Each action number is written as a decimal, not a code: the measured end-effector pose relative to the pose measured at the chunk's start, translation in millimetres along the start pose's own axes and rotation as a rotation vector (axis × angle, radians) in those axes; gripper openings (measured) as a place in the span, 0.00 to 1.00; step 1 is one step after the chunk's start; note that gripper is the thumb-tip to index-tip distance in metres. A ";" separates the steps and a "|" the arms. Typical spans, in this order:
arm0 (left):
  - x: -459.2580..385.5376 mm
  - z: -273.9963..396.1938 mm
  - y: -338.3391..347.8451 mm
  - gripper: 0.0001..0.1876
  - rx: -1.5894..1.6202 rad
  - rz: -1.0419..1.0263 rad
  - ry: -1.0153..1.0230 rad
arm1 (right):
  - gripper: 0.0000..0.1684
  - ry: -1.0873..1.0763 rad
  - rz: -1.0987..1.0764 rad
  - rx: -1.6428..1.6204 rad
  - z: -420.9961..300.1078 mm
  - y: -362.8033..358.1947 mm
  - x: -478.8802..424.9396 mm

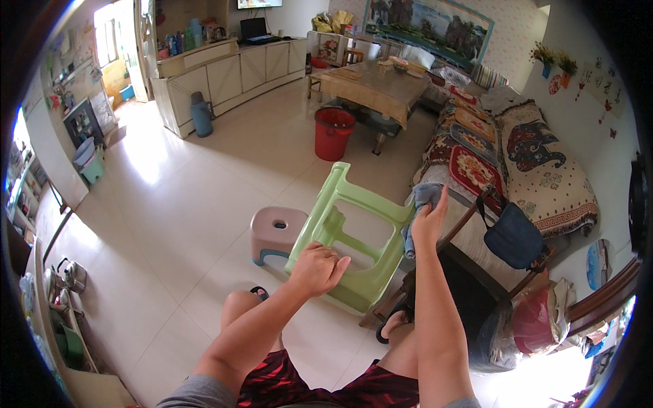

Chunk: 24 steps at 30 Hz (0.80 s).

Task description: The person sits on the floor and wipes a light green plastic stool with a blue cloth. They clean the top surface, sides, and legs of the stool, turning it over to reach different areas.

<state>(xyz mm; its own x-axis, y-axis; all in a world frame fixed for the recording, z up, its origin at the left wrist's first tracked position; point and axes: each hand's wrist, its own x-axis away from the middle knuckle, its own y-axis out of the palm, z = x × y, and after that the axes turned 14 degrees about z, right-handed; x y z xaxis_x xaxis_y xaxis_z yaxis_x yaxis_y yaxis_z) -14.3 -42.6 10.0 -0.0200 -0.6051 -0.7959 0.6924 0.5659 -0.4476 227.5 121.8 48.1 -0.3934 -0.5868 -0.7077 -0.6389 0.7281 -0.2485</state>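
Observation:
A light green plastic stool (301,239) is tilted in front of my knees, its open frame facing up towards me. My left hand (319,269) grips the near left part of this frame, with the thumb pointing right. At the stool's right side, my right hand (429,224) holds a blue-grey cloth (427,194) against the plastic. The fingers are stretched forward along the cloth, and part of it hangs below the palm. A small pink and blue step stool (265,232) stands on the floor just left of the green one, partly hidden by it.
A red bucket (334,135) stands beyond the stool, before a low covered table (377,84). On the right are a sofa with patterned covers (541,158) and a dark blue bag (512,237). A blue thermos flask (201,115) stands by the white cabinet (224,81).

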 end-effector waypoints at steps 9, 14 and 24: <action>-0.6 -6.6 -0.8 0.24 -0.073 0.012 -0.077 | 0.36 -0.106 -0.236 0.020 -26.4 5.3 44.5; -4.0 -10.6 -4.4 0.25 -0.148 0.019 -0.114 | 0.43 -0.273 -0.383 0.079 -50.2 -2.1 90.6; -6.6 -8.4 -11.3 0.24 -0.148 -0.003 -0.036 | 0.32 -0.324 -0.341 0.170 -60.2 9.5 72.3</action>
<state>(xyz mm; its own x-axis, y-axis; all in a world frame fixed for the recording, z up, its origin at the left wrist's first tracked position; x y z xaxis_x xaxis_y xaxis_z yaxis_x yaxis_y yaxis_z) -28.1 -40.3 16.9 0.0057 -0.6253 -0.7803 0.5782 0.6388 -0.5077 153.2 64.9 34.3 0.0621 -0.6808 -0.7299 -0.5676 0.5774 -0.5869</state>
